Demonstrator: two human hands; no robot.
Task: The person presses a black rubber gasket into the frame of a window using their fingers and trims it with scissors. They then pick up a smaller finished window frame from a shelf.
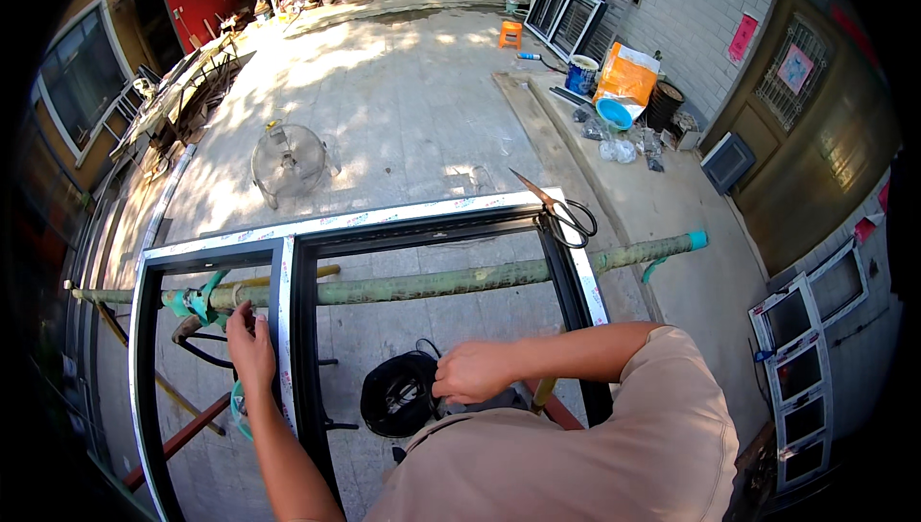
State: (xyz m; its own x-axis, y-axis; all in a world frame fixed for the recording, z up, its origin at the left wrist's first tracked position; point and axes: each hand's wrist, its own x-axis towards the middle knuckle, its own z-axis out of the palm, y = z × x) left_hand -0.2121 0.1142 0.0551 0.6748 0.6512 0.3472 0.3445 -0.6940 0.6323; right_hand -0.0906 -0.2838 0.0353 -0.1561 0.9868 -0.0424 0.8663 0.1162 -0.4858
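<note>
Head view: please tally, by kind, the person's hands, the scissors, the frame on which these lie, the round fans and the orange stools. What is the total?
Hands: 2 (left hand and right hand)
Pair of scissors: 1
Large frame: 1
Round fan: 1
Orange stool: 1
Total: 6

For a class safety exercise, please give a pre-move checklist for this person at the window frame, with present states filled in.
1. Pole under window frame: ok; the green pole passes beneath it.
2. Frame fastened to pole: cannot tell; no fixing shows clearly.
3. Scissors put away: not ok; they lie on the frame's far right corner, blades jutting past its edge.
4. Left hand free: cannot tell; its fingertips are near the pole.
5. Right hand free: cannot tell; it is by the black bag, fingertips unclear.
6. Floor fan clear of frame: ok; it stands apart, beyond the far edge.
</note>
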